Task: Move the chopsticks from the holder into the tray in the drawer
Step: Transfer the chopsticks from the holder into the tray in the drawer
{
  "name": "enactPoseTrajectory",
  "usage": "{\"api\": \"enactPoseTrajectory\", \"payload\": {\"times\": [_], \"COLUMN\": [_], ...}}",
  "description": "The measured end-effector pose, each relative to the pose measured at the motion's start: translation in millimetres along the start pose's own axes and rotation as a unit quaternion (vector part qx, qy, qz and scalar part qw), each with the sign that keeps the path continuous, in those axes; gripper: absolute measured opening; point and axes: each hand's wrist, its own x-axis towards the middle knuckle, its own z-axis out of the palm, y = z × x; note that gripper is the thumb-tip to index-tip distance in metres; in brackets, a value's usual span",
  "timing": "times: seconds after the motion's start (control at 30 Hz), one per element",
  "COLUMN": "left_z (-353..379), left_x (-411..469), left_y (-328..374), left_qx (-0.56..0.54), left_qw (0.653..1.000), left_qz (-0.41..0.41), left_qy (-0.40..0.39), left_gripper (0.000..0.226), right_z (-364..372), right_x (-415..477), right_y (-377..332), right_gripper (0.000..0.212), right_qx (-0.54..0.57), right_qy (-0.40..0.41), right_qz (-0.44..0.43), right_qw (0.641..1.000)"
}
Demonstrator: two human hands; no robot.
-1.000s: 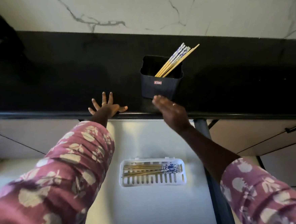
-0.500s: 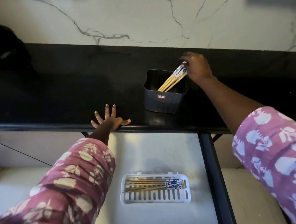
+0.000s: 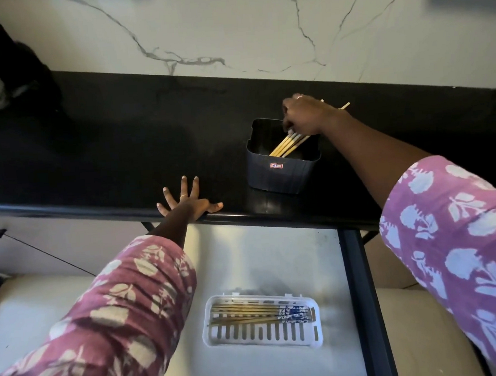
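Head view: looks down on a black table (image 3: 120,144) with an open drawer (image 3: 263,260) below its front edge.
Right hand (image 3: 306,116): reaches over the far right corner of the holder, knuckles up.
Right grip: fingers curled around a bundle of chopsticks (image 3: 289,145), holding them partway along their length.
Chopsticks in the grip: slanted; lower ends run down and left from the grip into the holder; two pale tips (image 3: 344,105) poke out beyond the grip on its right, past the wrist.
Holder (image 3: 281,173): dark, box-shaped, open at the top, standing upright on the table directly under the grip, with a small red and white label on its near wall.
Left hand (image 3: 187,202): well to the left of the grip and nearer the camera, palm flat on the front edge of the table.
Left grip: wide, fingers spread, holding nothing.
Tray (image 3: 263,338): white, slotted, lying on the pale drawer floor, well below the grip and nearer the camera.
Chopsticks in the tray (image 3: 258,313): several lie flat side by side along the far half, blue and white patterned ends to the right.
Sleeves: both arms wear pink fabric with a pale floral print.
Wall (image 3: 259,25): white marble with grey veins, beyond the grip.
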Motion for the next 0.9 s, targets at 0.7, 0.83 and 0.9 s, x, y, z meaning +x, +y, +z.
{"api": "enactPoseTrajectory", "payload": {"times": [0.7, 0.83, 0.9], "left_z": [0.9, -0.2, 0.5], "left_x": [1.3, -3.0, -5.9], "left_y": [-0.1, -0.1, -0.4], "left_qx": [0.005, 0.009, 0.01], "left_qw": [1.0, 1.0, 1.0], "left_qz": [0.001, 0.01, 0.014], "left_qy": [0.005, 0.008, 0.012], "left_gripper": [0.098, 0.098, 0.098], "right_z": [-23.1, -42.7, -48.7], "right_x": [-26.7, -50.3, -64.4], "right_y": [1.7, 10.4, 12.5], "right_gripper": [0.021, 0.022, 0.022], "right_qx": [-0.144, -0.123, -0.092], "right_qy": [0.002, 0.028, 0.042], "right_qz": [0.028, 0.076, 0.116], "right_qw": [0.989, 0.989, 0.988]}}
